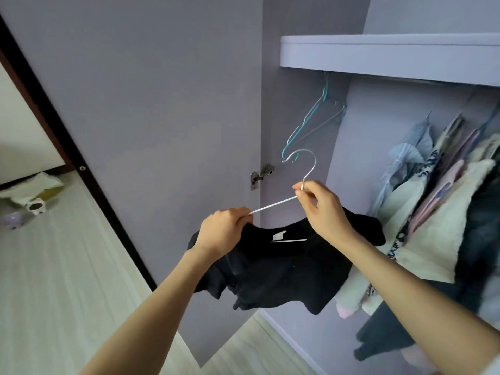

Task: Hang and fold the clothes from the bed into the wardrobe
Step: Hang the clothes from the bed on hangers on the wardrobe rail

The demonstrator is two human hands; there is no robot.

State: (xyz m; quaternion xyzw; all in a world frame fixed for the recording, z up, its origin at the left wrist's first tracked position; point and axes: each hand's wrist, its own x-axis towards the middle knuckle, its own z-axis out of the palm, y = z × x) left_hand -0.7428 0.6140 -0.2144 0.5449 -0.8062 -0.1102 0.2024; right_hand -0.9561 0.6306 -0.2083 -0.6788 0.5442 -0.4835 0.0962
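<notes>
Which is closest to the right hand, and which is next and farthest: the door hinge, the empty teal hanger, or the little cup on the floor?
From the right hand, in the head view:
1. Door hinge, just left of it on the wardrobe door.
2. Empty teal hanger, above it under the shelf.
3. Little cup, far left on the floor.

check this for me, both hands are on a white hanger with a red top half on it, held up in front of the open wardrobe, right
Not quite: the top is black, not red, as the head view shows. The rest holds: the left hand grips the white hanger at its arm along with the fabric, the right hand pinches it near the base of the hook, and both hold it in front of the open wardrobe.
</notes>
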